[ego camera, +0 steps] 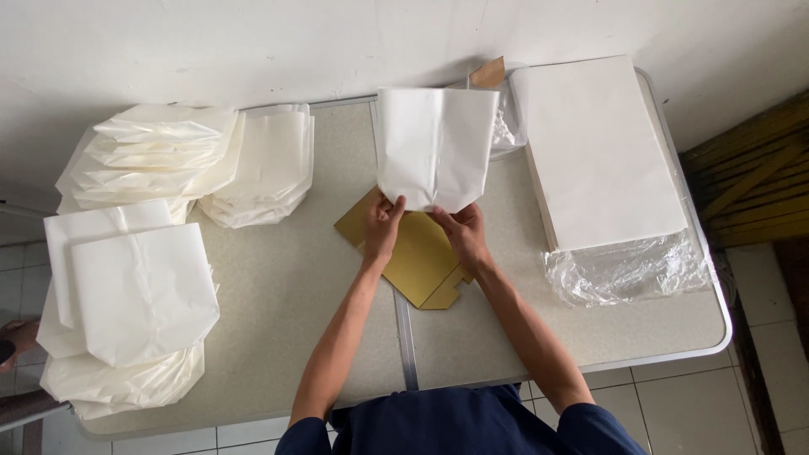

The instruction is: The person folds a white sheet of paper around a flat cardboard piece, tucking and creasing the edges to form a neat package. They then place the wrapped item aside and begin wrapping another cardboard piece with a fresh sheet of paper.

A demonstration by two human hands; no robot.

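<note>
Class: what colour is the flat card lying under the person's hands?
The card is gold, or mustard yellow, seen best in the head view.

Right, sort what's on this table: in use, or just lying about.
In use:
- white paper sheet, held by left hand and right hand
- gold card piece under it

Lying about:
- flat paper stack
- folded paper piles
- clear plastic wrap
</note>
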